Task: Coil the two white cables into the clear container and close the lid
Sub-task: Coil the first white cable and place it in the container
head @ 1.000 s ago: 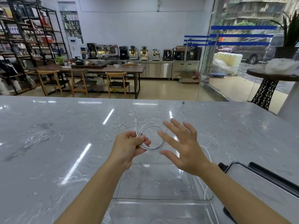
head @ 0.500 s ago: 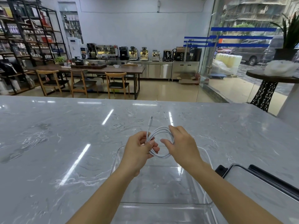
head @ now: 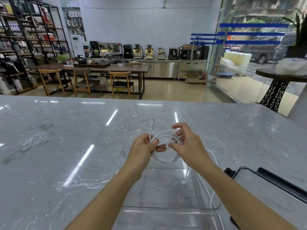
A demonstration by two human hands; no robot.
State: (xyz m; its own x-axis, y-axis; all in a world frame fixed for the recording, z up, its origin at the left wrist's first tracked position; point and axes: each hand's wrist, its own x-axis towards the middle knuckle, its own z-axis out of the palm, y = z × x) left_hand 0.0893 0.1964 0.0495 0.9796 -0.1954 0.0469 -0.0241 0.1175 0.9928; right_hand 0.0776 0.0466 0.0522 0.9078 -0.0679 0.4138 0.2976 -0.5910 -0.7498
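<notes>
A white cable (head: 166, 161) is wound into a small coil and held in the air over the far end of the clear container (head: 118, 161). My left hand (head: 142, 149) pinches the coil's left side, and one plug end sticks up above it. My right hand (head: 187, 145) grips the coil's right side with thumb and fingers. A second white cable (head: 211, 196) trails loose along the container's right wall. The container is open with nothing inside. Its clear lid (head: 265, 186) with black clips lies flat to the right.
The container stands on a grey marble counter (head: 58, 146) whose far edge runs across the middle of the view. Behind it are wooden chairs, a long table, coffee machines and a glass wall on the right.
My right hand went from open and spread beside the coil to closed on its right side. The coil has been drawn tighter and sits slightly lower.
</notes>
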